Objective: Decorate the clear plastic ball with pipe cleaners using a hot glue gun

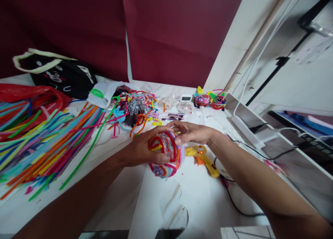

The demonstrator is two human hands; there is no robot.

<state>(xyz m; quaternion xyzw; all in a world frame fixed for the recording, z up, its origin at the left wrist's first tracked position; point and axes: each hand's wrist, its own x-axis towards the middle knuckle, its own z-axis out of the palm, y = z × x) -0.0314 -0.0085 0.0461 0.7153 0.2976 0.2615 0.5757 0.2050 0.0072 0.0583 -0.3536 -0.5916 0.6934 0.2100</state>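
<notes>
My left hand [143, 149] wraps around a ball [166, 157] covered in coloured pipe cleaners, held just above the white table [203, 197]. My right hand [194, 132] rests on the ball's top right, its fingers pressing on a red pipe-cleaner loop there. A yellow glue gun [205, 158] lies on the table right of the ball, under my right wrist, with a small light lit on it.
A big heap of loose pipe cleaners [44, 138] covers the left of the table. Behind it are a black bag [58, 75] and red plastic bag [31, 93]. Finished decorated balls [209, 99], clear shells [184, 107] and a small clock [186, 98] sit at the back. A power strip [244, 126] lies right.
</notes>
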